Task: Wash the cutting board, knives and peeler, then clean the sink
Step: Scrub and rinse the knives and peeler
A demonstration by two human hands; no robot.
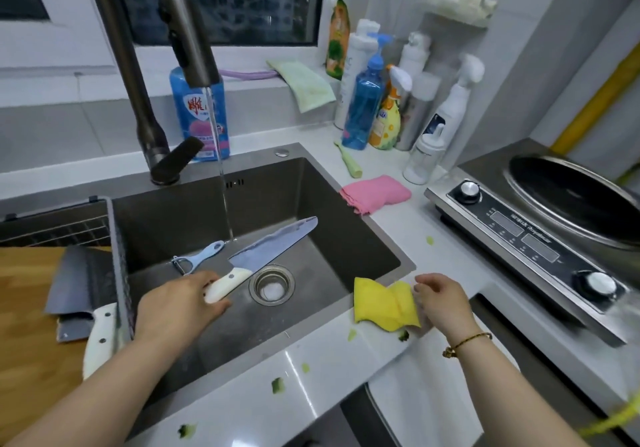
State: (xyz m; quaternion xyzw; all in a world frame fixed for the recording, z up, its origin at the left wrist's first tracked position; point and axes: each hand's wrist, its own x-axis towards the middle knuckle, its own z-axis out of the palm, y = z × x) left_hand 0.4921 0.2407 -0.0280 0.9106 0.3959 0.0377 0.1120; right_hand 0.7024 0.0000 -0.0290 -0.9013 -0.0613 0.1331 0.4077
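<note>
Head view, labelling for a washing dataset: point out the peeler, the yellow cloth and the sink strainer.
peeler [205,256], head view, on its blue handle.
yellow cloth [382,304], head view, middle of its upper face.
sink strainer [273,287], head view, centre of the basket.

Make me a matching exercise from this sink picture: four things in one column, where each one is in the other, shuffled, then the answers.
Things
1. knife
2. peeler
3. yellow cloth
4. pink cloth

Places
A. on the counter between the sink and the cooker
B. held by the left hand over the sink
C. lying on the sink floor
D. held by the right hand at the sink's front right corner

Pairs: 1-B, 2-C, 3-D, 4-A
</note>
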